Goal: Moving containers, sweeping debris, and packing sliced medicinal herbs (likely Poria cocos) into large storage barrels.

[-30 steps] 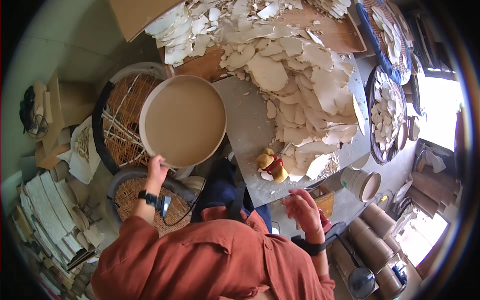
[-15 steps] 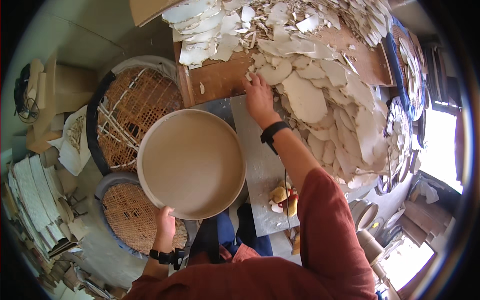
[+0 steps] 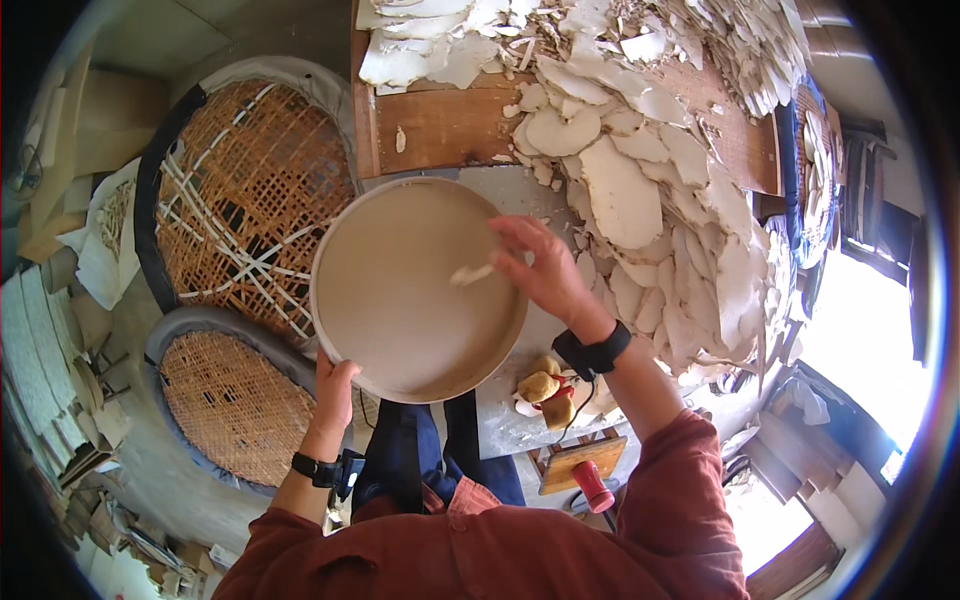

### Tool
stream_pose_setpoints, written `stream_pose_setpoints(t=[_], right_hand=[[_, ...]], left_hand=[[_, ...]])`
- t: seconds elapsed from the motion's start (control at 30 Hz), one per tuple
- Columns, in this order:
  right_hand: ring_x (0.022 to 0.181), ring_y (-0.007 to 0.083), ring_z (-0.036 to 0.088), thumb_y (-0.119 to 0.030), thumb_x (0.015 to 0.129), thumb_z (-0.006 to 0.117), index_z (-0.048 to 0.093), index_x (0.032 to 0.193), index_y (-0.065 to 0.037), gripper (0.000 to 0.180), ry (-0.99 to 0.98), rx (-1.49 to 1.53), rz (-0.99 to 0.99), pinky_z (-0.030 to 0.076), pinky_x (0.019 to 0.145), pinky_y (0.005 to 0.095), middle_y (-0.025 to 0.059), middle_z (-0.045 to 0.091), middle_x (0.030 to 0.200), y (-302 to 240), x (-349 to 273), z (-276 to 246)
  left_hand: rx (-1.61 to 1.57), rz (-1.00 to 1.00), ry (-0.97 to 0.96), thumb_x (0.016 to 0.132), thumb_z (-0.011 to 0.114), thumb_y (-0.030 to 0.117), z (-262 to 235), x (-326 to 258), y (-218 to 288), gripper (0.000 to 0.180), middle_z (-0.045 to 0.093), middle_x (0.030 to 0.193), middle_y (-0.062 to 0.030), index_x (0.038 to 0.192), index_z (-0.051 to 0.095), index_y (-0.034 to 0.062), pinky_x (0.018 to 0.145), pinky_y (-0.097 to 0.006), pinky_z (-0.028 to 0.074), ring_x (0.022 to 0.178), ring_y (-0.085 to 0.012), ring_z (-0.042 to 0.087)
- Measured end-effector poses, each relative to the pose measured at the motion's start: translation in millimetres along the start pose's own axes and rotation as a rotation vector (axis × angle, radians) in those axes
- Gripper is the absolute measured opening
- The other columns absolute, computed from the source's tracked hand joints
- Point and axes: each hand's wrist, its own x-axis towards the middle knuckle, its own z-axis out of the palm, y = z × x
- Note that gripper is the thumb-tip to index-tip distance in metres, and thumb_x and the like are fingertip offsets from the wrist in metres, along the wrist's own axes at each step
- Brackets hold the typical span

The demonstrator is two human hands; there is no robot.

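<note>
Beige tray (image 3: pixel 420 320), near-left rim gripped by left hand (image 3: pixel 334 392). Right hand (image 3: pixel 548 268) curls beside a pale flake (image 3: pixel 472 274); whether gripping, I cannot tell.

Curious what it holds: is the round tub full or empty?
Nearly empty: the round tan tub shows a bare inside. Whether the pale flake by the right hand touches it is unclear.

- A wooden table (image 3: pixel 440 125) at upper centre carried pale flat flakes (image 3: pixel 405 60) and small chips (image 3: pixel 401 139).
- A grey tabletop (image 3: pixel 497 432), right of centre, bore a heap of thin pale pieces (image 3: pixel 690 270) and a tan-and-red plush toy (image 3: pixel 540 386).
</note>
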Motion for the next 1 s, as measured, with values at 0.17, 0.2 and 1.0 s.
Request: stream_pose_setpoints(t=[0.17,0.2,1.0], right_hand=[[0.092,0.0287,0.055,-0.006,0.079,0.049,0.048,0.113,-0.004,0.035,0.355,-0.688,-0.026,0.047,0.076,0.0403,0.0140,0.052,0.107,81,19,-7],[0.095,0.0294,0.054,-0.005,0.079,0.047,0.047,0.114,-0.004,0.035,0.401,-0.876,0.005,0.047,0.077,0.0401,0.0137,0.050,0.112,90,33,-6],[0.115,0.0281,0.043,-0.006,0.074,0.050,0.053,0.111,-0.009,0.037,0.293,-0.657,-0.096,0.045,0.083,0.0396,0.0111,0.049,0.118,66,43,-18]], left_hand=[[0.015,-0.030,-0.011,0.067,0.047,-0.003,7,-20,6,0.056,0.051,0.108,-0.0037,0.122,0.039,0.0063,0.083,-0.027,0.041,0.098,-0.0147,0.049],[0.003,-0.028,0.008,0.067,0.047,-0.003,5,-21,8,0.057,0.051,0.108,-0.0034,0.122,0.040,0.0071,0.082,-0.027,0.041,0.098,-0.0144,0.049],[0.056,-0.022,-0.043,0.062,0.045,-0.002,15,-57,44,0.065,0.047,0.114,-0.0074,0.126,0.035,0.0053,0.090,-0.034,0.038,0.106,-0.0207,0.046]])
